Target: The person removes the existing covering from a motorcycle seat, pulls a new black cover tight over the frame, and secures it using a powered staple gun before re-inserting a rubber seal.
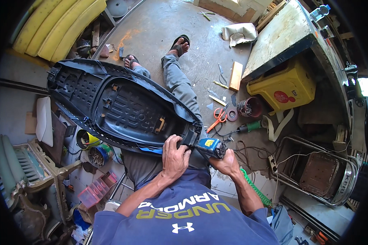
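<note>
Across my lap lies a black motorcycle seat (124, 108), underside up, its narrow end toward my right. A dark cover is folded over the rim, with a row of staples along the far edge. My right hand (226, 163) is closed around a blue pneumatic staple gun (208, 145), whose nose is against or close to the narrow end of the seat; the exact contact is hidden. My left hand (176, 157) grips the near rim beside that end, fingers bent over the cover's edge. A green coiled air hose (255, 190) runs below my right forearm.
Orange-handled scissors (217, 119), a wooden block (235, 76) and a tub (249, 107) lie on the floor ahead to the right. A yellow plastic stool (282, 87) is under the workbench (280, 38). Folding chairs (319, 173) stand right. Left are small buckets (97, 156) and a carved chair (37, 163).
</note>
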Available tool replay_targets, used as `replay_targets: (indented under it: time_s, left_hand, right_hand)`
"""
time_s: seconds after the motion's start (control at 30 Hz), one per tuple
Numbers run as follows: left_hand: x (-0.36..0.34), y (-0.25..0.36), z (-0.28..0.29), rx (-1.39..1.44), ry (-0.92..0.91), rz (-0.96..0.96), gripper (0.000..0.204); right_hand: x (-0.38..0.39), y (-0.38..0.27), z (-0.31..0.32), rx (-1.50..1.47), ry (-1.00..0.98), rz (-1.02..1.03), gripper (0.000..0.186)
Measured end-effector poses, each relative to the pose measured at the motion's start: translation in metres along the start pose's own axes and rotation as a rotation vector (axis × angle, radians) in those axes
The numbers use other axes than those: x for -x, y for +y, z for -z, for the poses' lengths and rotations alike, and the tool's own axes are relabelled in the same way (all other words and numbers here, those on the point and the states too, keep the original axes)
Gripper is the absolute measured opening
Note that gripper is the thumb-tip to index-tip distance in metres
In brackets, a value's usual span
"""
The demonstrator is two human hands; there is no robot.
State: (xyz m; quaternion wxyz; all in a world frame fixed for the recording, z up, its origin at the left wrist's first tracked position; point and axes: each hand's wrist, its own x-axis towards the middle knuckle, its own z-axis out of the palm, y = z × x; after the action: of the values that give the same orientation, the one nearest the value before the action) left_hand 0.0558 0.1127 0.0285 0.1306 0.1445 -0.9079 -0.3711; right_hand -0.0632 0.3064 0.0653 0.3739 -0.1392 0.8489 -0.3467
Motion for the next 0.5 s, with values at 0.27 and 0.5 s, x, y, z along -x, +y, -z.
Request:
replay_targets:
  time_s: [0.27,0.5]
  left_hand:
    - [-0.003,-0.004,-0.004,0.102,-0.057,0.155,0.014]
    - [0.003,-0.017,-0.012,0.108,-0.088,0.133,0.012]
  right_hand:
    - [0.009,-0.002,0.002,0.053,-0.014,0.103,0.028]
    - [0.003,-0.007,-0.018,0.241,0.014,0.047,0.03]
